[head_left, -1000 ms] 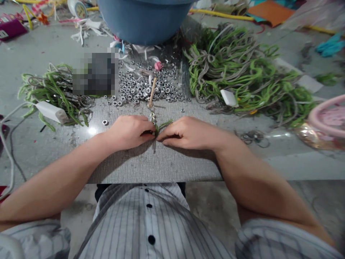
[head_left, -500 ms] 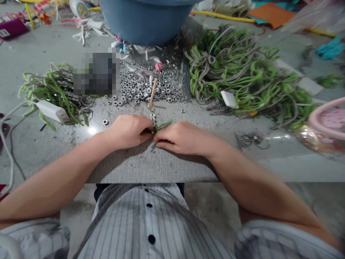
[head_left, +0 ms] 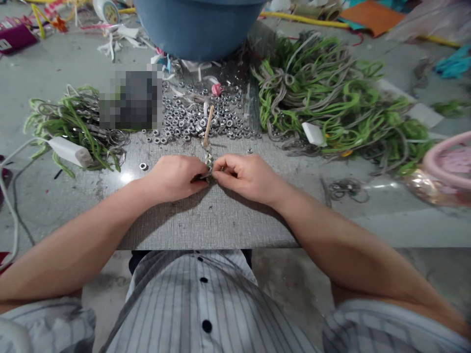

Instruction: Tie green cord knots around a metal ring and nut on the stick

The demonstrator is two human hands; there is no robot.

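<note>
Near the table's front edge, my left hand [head_left: 179, 177] is closed, its thumb and fingers pinching a thin cord whose held part is mostly hidden. My right hand [head_left: 246, 175] meets it fingertip to fingertip, with thumb and forefinger pinched on the same cord. A short row of metal nuts [head_left: 209, 161] runs up from between the fingertips. Just beyond it a thin wooden stick [head_left: 208, 126] points away from me. Farther back many loose metal nuts [head_left: 180, 120] lie spread over the table.
A blue basin [head_left: 198, 29] stands behind the nuts. Green and grey cords lie in a large heap [head_left: 331, 93] at right and a smaller bundle [head_left: 73, 117] at left. A white plastic block [head_left: 71, 151], a single nut [head_left: 143, 166] and a pink-rimmed item [head_left: 449, 159] lie around.
My right hand has moved up and away from me, closer to the row of nuts. Green cord ends that showed beside it are now hidden. My left hand stays almost in place.
</note>
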